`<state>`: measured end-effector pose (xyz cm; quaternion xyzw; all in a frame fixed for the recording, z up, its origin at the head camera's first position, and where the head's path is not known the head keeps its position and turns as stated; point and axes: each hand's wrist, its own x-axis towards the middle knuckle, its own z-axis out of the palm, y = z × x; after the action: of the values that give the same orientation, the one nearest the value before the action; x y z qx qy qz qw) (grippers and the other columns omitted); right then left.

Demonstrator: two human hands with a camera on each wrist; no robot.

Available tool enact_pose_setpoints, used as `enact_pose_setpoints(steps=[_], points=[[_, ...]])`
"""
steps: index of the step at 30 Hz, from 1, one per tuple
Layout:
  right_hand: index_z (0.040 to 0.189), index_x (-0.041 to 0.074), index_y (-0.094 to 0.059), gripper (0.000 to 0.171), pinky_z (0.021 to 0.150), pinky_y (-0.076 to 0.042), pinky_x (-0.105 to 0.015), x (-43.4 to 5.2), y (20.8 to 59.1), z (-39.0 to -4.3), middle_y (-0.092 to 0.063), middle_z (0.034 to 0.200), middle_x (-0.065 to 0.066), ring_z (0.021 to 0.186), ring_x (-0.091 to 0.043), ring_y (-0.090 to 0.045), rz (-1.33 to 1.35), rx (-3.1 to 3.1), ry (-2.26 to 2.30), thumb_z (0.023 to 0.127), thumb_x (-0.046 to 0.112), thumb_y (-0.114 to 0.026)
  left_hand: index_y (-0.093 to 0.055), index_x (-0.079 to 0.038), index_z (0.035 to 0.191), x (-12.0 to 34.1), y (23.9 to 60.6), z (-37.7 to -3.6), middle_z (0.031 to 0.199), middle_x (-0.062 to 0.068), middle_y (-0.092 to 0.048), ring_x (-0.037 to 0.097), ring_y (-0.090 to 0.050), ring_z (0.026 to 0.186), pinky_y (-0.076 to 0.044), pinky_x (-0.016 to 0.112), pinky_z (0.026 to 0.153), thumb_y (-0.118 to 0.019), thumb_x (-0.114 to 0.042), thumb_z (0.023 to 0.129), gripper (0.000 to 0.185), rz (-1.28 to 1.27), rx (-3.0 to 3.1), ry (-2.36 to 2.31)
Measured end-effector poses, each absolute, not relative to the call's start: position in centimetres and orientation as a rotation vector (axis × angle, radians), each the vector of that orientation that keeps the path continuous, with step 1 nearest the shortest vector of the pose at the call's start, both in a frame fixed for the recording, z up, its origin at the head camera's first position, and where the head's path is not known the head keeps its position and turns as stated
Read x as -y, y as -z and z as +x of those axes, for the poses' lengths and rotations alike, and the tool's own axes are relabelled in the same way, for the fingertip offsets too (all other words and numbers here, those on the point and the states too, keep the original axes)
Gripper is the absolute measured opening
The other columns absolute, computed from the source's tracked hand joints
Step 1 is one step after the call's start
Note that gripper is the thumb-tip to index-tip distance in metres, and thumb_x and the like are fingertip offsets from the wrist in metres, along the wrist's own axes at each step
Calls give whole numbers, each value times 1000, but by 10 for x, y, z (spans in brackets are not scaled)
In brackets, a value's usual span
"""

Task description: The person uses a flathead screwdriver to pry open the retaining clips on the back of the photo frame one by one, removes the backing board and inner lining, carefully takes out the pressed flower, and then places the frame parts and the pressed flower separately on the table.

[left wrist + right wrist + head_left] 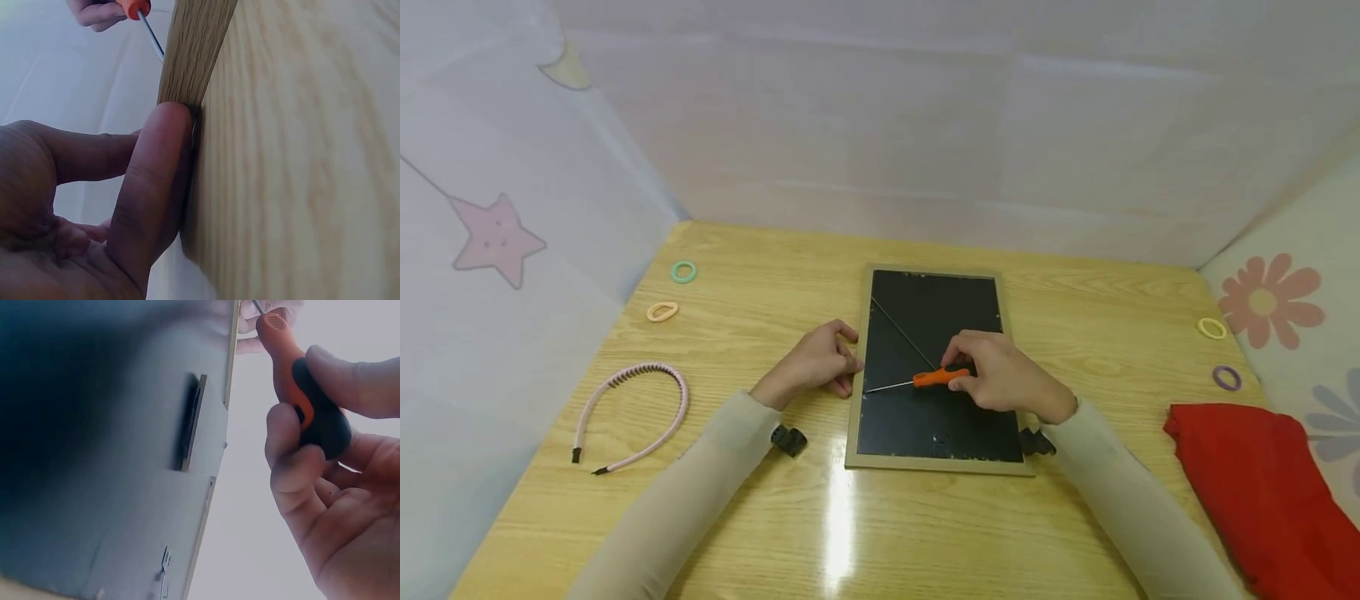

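A picture frame (938, 463) lies on the table with its black backing board (917, 425) up. My right hand (1000, 371) holds a screwdriver (931, 378) by its orange and black handle, above the board. Its thin metal shaft points left, the tip at the frame's left border. In the right wrist view, thumb and fingers close round the handle (289, 359). My left hand (820, 358) rests at the frame's left side, and a fingertip (169, 119) presses against the wooden edge in the left wrist view.
A pink headband (681, 404) lies at left, with green (683, 272) and peach (662, 312) rings beyond it. Yellow (1212, 328) and purple (1227, 378) rings and a red cloth (1255, 483) are at right. A raised flap (195, 425) stands out from the board. White sheets enclose the table.
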<state>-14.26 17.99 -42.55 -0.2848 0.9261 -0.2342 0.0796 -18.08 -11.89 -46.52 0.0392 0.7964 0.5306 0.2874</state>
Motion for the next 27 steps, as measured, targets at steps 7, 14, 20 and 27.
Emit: enact_pose_setpoints(steps=[7,14,20,27], points=[[100,17,-67,20,72,-55,-28,-176,423,-136,-65,97,3,79,-10,-57,-865,-2802,739,87,16,-81,-44,-2,134,117,466,-177,87,14,-70,20,-67,55,-64,37,57,-66,-5,94,46,92,-2131,-1404],[101,15,-67,20,67,-51,-24,-170,417,-139,-65,96,2,74,-10,-53,-936,-2838,824,86,15,-81,-45,-2,133,119,463,-179,91,15,-69,21,-67,56,-65,38,58,-67,-5,94,45,106,-2157,-1391],[102,15,-67,22,67,-51,-24,-161,407,-142,-66,98,2,73,-8,-52,-999,-2842,848,86,16,-82,-44,-1,134,120,466,-180,92,15,-68,19,-68,56,-65,37,58,-66,-4,94,45,111,-2153,-1389],[101,15,-67,23,59,-47,-23,-144,392,-145,-68,100,2,64,-8,-49,-1045,-2827,920,84,16,-84,-44,-1,134,118,464,-179,92,15,-68,20,-67,55,-64,37,57,-66,-4,94,45,116,-2161,-1390]])
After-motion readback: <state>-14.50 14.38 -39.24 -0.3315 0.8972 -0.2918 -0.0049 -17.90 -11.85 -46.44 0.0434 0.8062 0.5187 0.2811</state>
